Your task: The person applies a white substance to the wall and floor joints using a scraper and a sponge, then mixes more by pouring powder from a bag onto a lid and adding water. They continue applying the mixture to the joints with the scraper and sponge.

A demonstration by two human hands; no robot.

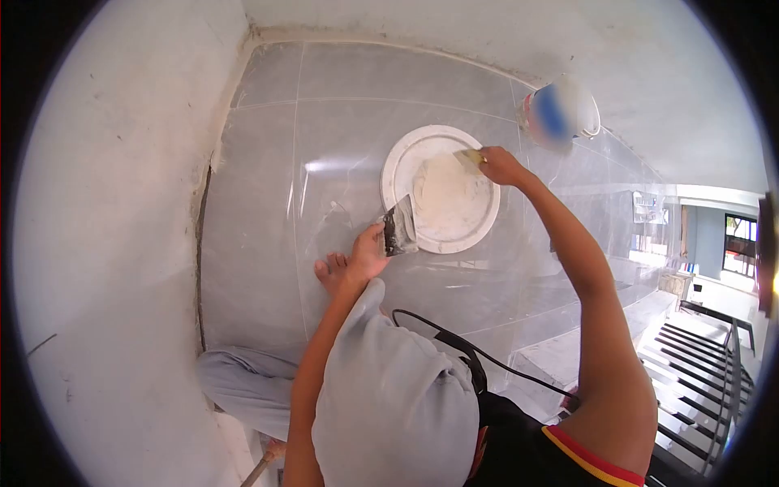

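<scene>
A round white tray [395, 154] lies on the tiled floor, with off-white putty [454, 195] spread over its middle. My left hand [370, 255] is closed on a wide putty knife [400, 227]; its blade, smeared with dark and pale residue, is at the tray's near left rim. At the far right rim, my right hand [503, 167] grips a second, smaller scraper [469, 159], whose blade points left over the putty. The fingers hide most of this scraper's handle.
A white bucket [560, 114] with a wire handle stands by the back wall. Glossy grey tiles [260, 178] meet walls at the left and back. A black cable [503, 367] runs beside my knee. Black railings [698, 390] and a stair edge lie at the right.
</scene>
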